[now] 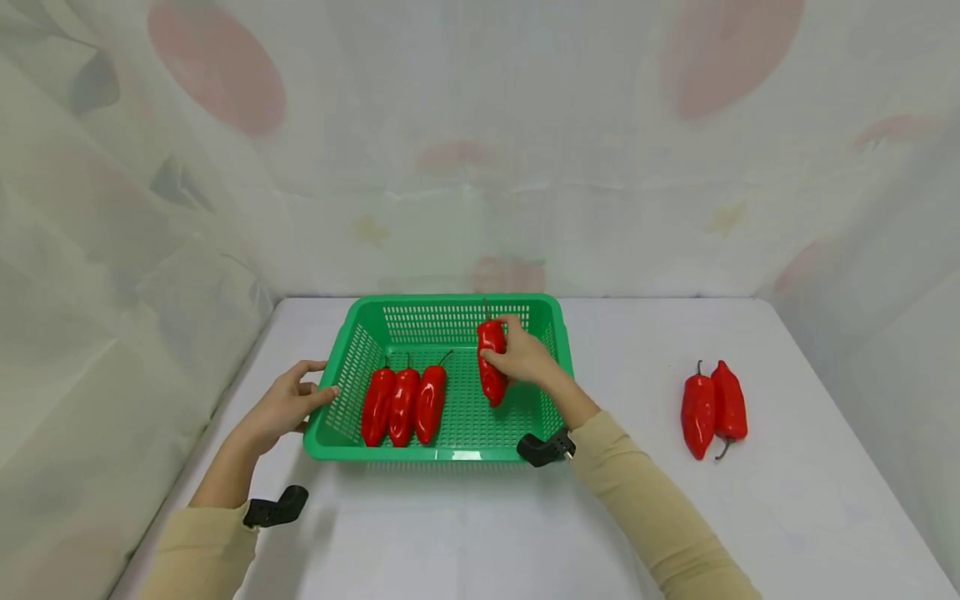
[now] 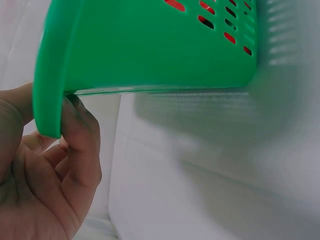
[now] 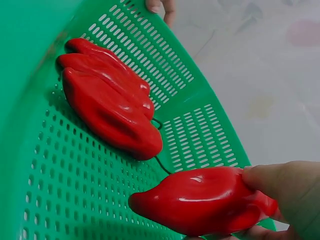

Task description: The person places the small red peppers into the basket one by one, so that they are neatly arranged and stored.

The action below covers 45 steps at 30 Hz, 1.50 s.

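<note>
A green plastic basket (image 1: 352, 454) with slotted walls stands on the white table. My left hand (image 1: 283, 407) grips its left rim, thumb on top; in the left wrist view the fingers (image 2: 82, 150) curl beneath the rim. Inside, over the basket's right half, my right hand (image 1: 525, 354) holds a glossy red pepper (image 1: 491, 367), stem toward the back. The right wrist view shows this pepper (image 3: 200, 200) above the perforated floor, thumb on its side. Three more red peppers, among them one (image 1: 431, 404) with a bent stem, lie side by side in the left half.
Two red peppers, a left one (image 1: 698, 415) and a right one (image 1: 729, 404), lie together on the table (image 1: 795, 500) to the right of the basket. A pale patterned sheet (image 1: 480, 208) hangs behind the table and along its sides.
</note>
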Each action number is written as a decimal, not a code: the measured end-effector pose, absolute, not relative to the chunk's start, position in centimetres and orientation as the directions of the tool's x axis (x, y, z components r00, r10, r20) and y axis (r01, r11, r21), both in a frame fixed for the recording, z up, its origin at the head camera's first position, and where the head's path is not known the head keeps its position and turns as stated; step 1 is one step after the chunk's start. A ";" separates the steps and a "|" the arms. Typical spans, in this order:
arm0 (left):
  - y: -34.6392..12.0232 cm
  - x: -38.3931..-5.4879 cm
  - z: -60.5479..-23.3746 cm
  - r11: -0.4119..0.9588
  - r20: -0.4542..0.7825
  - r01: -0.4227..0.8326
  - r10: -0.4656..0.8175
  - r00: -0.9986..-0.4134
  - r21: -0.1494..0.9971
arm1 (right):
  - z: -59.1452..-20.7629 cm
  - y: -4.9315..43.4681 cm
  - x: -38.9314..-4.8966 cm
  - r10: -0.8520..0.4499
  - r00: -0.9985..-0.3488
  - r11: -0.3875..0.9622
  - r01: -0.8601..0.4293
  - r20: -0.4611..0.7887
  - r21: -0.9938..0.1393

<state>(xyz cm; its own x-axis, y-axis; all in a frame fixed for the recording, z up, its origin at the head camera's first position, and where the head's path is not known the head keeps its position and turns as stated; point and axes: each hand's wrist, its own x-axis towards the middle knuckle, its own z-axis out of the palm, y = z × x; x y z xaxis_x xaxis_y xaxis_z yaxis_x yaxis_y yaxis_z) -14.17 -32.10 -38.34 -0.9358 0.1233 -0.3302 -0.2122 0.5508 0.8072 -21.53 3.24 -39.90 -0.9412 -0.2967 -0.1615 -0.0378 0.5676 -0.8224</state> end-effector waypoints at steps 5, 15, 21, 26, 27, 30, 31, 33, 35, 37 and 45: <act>-32.2 -14.1 -38.4 0.557 -0.328 -0.209 0.121 -0.937 0.804 | -40.1 2.9 -21.5 -0.319 -0.928 0.543 -0.010 -0.195 -0.840; -32.1 -13.9 -38.4 0.554 -0.325 -0.210 0.118 -0.938 0.806 | -40.6 2.3 -21.8 -0.332 -0.910 0.512 0.047 -0.249 -0.858; -32.0 -14.0 -38.4 0.552 -0.328 -0.214 0.115 -0.938 0.806 | -40.9 1.9 -22.1 -0.339 -0.902 0.499 0.070 -0.268 -0.864; -31.9 -14.0 -38.5 0.557 -0.328 -0.215 0.110 -0.938 0.802 | -41.1 1.4 -22.2 -0.343 -0.888 0.466 0.122 -0.307 -0.876; -31.9 -14.1 -38.5 0.558 -0.327 -0.215 0.108 -0.939 0.802 | -41.1 1.3 -22.3 -0.346 -0.883 0.455 0.137 -0.317 -0.880; -31.9 -14.1 -38.5 0.558 -0.324 -0.212 0.109 -0.940 0.802 | -41.2 1.1 -22.3 -0.354 -0.871 0.438 0.166 -0.340 -0.883; -31.9 -14.1 -38.5 0.558 -0.323 -0.210 0.110 -0.940 0.803 | -41.2 1.0 -22.3 -0.358 -0.868 0.437 0.169 -0.343 -0.884; -32.0 -14.1 -38.4 0.557 -0.320 -0.206 0.114 -0.941 0.805 | -41.2 0.8 -22.3 -0.364 -0.865 0.444 0.165 -0.346 -0.880; -32.0 -14.1 -38.4 0.554 -0.317 -0.201 0.121 -0.941 0.808 | -41.3 0.6 -22.4 -0.370 -0.863 0.459 0.151 -0.343 -0.875; -32.0 -14.1 -38.3 0.553 -0.316 -0.197 0.126 -0.940 0.809 | -41.4 0.4 -22.4 -0.378 -0.860 0.472 0.141 -0.344 -0.870; -31.9 -14.2 -38.3 0.574 -0.318 -0.204 0.104 -0.942 0.793 | -41.9 -0.5 -22.6 -0.419 -0.822 0.474 0.165 -0.386 -0.865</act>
